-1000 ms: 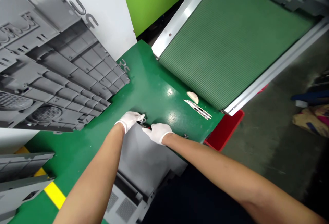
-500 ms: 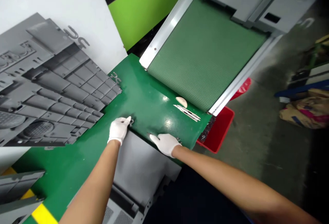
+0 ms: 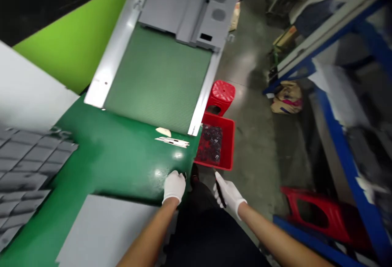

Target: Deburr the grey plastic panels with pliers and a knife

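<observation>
My left hand, in a white glove, rests curled on the near right corner of the green table, its fingers closed on a small piece I cannot make out. My right hand, also gloved, hangs off the table's right side over the floor and holds a thin dark tool across its palm. It is just below a red bin holding dark scraps. A flat grey plastic panel lies at the table's near edge, left of my left arm.
A green ribbed conveyor carries a grey moulded part at its far end. A pale scraper and a white blade lie on the table. A ribbed grey panel sits left. Red stools and blue racking stand right.
The view has swung right. My left hand slid right along the table edge to its corner. My right hand left the table and moved out over the floor near the red bin.
</observation>
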### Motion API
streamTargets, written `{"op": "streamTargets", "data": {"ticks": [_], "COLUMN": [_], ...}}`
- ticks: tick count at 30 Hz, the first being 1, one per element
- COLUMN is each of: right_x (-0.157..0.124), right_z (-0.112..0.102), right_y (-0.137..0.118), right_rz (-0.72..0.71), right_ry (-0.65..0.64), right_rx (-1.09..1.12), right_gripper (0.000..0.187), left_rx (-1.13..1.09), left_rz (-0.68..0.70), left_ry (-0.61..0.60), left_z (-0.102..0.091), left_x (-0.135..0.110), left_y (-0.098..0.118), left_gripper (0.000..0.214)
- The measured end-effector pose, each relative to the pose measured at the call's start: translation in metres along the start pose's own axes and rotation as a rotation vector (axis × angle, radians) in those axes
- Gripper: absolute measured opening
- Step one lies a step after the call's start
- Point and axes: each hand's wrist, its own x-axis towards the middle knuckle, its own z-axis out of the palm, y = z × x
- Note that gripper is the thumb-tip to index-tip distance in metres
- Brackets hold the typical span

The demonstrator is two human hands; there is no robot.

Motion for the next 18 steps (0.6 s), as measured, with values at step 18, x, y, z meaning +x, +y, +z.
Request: {"op": "streamTargets", "data": {"ticks": [18], "right_x": [0.003], "right_z": [-0.005], "right_y": [0.029], "right_rz": [-0.044], "right_ry": [-0.196], "right_rx": [-0.290], "right_gripper": [0.052], "left_rx": [0.415], "left_rz": [-0.585], "left_ry": [0.396], "left_z": [-0.192], "left_x": [-0.025], "left_y": [-0.157], "left_gripper": [0.024]}}
